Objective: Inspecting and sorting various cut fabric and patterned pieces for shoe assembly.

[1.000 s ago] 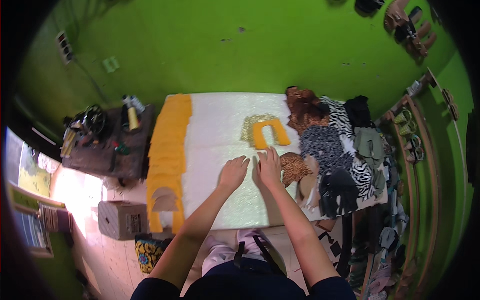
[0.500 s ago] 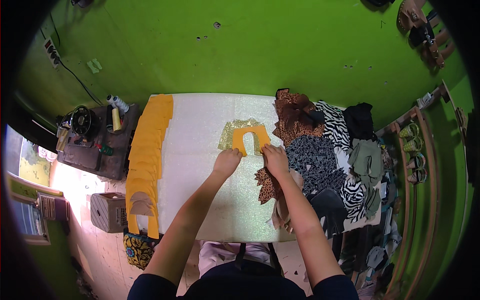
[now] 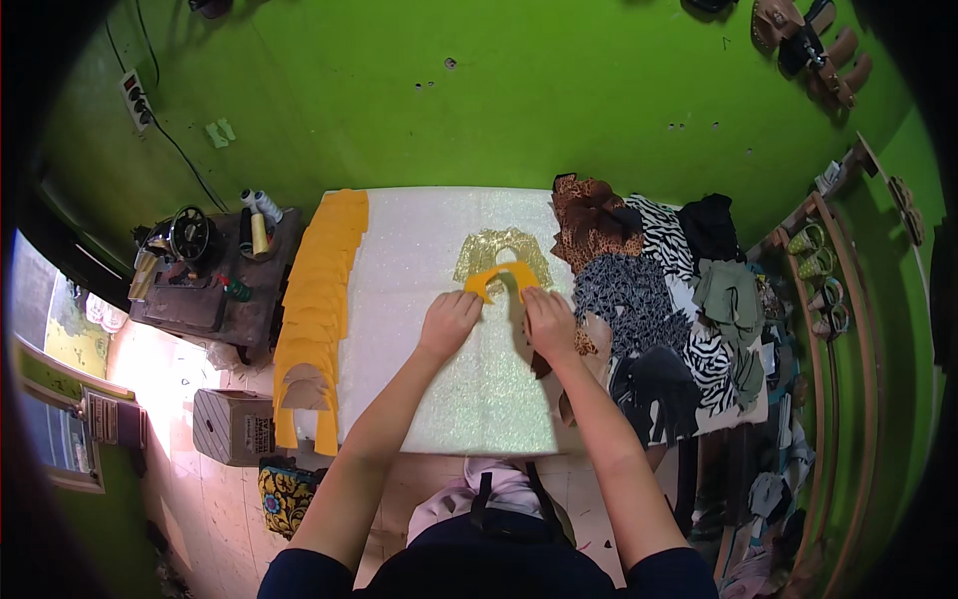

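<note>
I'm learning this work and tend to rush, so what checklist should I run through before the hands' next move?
1. Left hand has its end of the yellow U-shaped piece: ok.
2. Right hand has the other end: ok.
3. Yellow U-shaped piece lying flat: not ok; it is bent into an arch between the hands.
4. Yellow U-shaped piece clear of the pale glittery sheet: cannot tell from this overhead view.
5. Gold glittery material fully in view: not ok; the yellow piece hides part of it.
6. Overlapping yellow row at the left, away from both hands: ok.
</note>
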{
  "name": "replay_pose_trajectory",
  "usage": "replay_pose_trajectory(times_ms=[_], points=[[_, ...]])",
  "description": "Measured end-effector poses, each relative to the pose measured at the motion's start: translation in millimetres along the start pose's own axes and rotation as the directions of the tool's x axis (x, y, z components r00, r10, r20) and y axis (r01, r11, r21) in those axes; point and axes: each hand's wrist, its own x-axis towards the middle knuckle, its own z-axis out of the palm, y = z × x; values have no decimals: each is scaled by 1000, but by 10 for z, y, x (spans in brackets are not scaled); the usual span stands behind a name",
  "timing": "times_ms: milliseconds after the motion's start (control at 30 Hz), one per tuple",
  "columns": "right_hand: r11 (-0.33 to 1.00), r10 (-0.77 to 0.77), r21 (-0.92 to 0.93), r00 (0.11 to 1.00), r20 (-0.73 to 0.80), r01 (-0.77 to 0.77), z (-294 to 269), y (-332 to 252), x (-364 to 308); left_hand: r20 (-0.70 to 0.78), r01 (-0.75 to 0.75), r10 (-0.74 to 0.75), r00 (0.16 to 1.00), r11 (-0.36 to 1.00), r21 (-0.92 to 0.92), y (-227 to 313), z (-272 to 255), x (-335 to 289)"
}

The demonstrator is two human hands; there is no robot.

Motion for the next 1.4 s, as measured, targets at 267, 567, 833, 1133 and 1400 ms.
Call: replay_pose_trajectory(times_ms=[267, 567, 833, 1133, 1400], points=[[990, -35, -133, 993, 112, 50, -133, -931, -924, 167, -66, 71, 983, 997, -36, 493, -366, -1078], [981, 190, -104, 895, 404, -161, -402, -1301, -1480, 528, -20, 18, 849, 1000, -1, 872, -450, -1537], [885, 397, -236, 915, -69, -402, -804, -898, -1278, 560, 285, -150, 815, 945, -161, 1167, -378, -1091], [893, 448, -119, 846, 288, -433, -956, -30, -1298, 732, 740, -236, 639, 446, -503, 1764, 115, -259], [877, 310, 275, 901, 302, -394, -909, 382, -1307, 841, 881, -346, 415, -78, -467, 1948, 578, 30]])
